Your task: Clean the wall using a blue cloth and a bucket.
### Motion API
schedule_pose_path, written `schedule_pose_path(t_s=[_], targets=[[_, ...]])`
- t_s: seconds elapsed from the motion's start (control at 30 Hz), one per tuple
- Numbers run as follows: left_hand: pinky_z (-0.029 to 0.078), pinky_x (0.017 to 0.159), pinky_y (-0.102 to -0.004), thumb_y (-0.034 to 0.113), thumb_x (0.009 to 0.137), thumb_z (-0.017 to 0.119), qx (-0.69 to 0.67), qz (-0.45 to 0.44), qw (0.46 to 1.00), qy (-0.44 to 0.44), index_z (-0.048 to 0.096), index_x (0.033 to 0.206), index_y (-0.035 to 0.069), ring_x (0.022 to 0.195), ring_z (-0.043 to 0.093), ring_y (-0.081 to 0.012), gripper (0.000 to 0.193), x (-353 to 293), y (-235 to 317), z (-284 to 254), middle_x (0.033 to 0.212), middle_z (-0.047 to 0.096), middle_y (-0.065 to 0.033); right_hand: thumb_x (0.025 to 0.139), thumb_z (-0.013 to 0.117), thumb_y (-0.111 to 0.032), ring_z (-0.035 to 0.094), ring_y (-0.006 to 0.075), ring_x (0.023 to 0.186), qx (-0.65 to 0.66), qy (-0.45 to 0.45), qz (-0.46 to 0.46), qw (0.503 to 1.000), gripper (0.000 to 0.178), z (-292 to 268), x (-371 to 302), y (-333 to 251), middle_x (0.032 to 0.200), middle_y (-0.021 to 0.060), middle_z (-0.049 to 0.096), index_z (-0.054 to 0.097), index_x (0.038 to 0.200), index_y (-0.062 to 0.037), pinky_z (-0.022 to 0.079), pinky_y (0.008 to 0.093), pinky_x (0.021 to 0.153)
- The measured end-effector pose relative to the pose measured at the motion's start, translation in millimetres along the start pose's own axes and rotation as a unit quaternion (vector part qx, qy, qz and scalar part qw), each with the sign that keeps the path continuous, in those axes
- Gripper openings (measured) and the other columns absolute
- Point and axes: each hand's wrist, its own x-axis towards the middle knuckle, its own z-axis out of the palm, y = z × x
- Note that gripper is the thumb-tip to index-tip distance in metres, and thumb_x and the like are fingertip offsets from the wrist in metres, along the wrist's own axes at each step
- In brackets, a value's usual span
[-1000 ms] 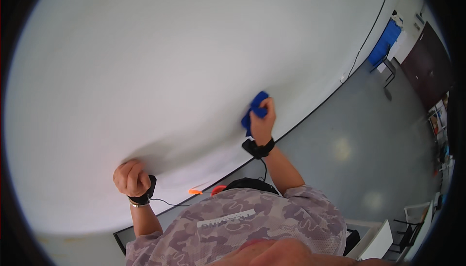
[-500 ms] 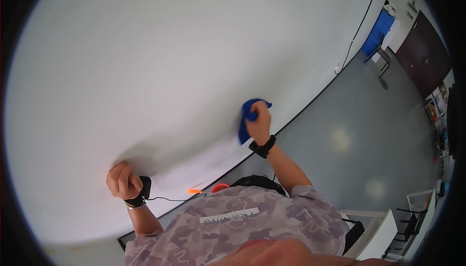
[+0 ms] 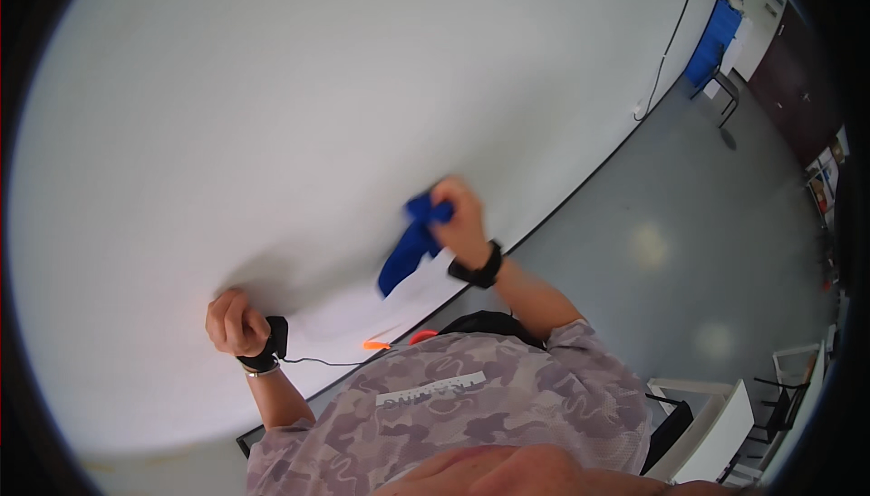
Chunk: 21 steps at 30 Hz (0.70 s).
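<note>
A blue cloth [image 3: 410, 251] hangs from my right hand [image 3: 464, 222], which grips a bunched part of it between thumb and fingers in front of a broad white wall [image 3: 299, 115]. The loose end of the cloth trails toward the lower left, and this hand is slightly blurred. My left hand [image 3: 237, 322] is curled into a fist close to the wall, lower and farther left, with no object showing in it. A black wrist device [image 3: 270, 342] with a thin cable sits on the left wrist. Around the right wrist is a black band [image 3: 478, 266].
A dark skirting strip [image 3: 580, 183] runs along the wall's foot beside a grey floor [image 3: 616, 233]. Orange and red items [image 3: 376, 345] show just beyond my shirt. At right stand a white table [image 3: 716, 433], chairs and shelving; a black cable [image 3: 681, 20] runs along the wall.
My right hand has moved left with the cloth, whose loose end now swings out to the lower left. The left fist has barely shifted. The whole view has turned slightly.
</note>
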Motion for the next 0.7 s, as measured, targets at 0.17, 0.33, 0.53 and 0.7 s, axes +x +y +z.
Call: schedule_pose_path(t_s=[0.17, 0.33, 0.53, 0.7], targets=[[0.047, 0.052, -0.0315, -0.006, 0.059, 0.050, 0.001, 0.003, 1.000, -0.005, 0.064, 0.075, 0.000, 0.059, 0.058, -0.0257, 0.022, 6, 7, 3, 0.076, 0.064, -0.0111, 0.071, 0.057, 0.012, 0.046, 0.0136, 0.079, 0.010, 0.285, 0.016, 0.958, 0.024, -83, 92, -20, 0.085, 0.0031, 0.048, 0.046, 0.086, -0.0038, 0.043, 0.0265, 0.076], [0.046, 0.051, -0.0314, -0.004, 0.059, 0.052, 0.012, 0.008, 1.000, 0.001, 0.065, 0.074, 0.002, 0.058, 0.058, -0.0248, 0.021, 8, 6, 3, 0.075, 0.064, -0.0098, 0.071, 0.060, 0.009, 0.049, 0.0148, 0.070, -0.012, 0.135, 0.024, 0.990, 0.022, -27, 106, -56, 0.076, 0.0023, 0.049, 0.048, 0.081, -0.0074, 0.044, 0.0271, 0.068], [0.047, 0.051, -0.0310, -0.004, 0.060, 0.052, 0.016, 0.012, 1.000, 0.002, 0.065, 0.074, 0.002, 0.058, 0.058, -0.0242, 0.021, 7, 5, 0, 0.075, 0.064, -0.0093, 0.064, 0.064, 0.006, 0.054, 0.0231, 0.061, -0.026, -0.147, -0.074, 0.986, 0.025, 37, 26, -84, 0.074, 0.0048, 0.050, 0.052, 0.078, -0.0112, 0.043, 0.0335, 0.052], [0.047, 0.050, -0.0314, -0.005, 0.059, 0.050, 0.007, 0.007, 1.000, 0.004, 0.064, 0.074, 0.000, 0.058, 0.058, -0.0246, 0.021, 7, 4, 1, 0.074, 0.063, -0.0113, 0.065, 0.061, 0.006, 0.054, 0.0236, 0.060, -0.032, -0.125, -0.104, 0.986, 0.023, 22, 28, -66, 0.075, 0.0053, 0.050, 0.052, 0.078, -0.0111, 0.042, 0.0329, 0.052]])
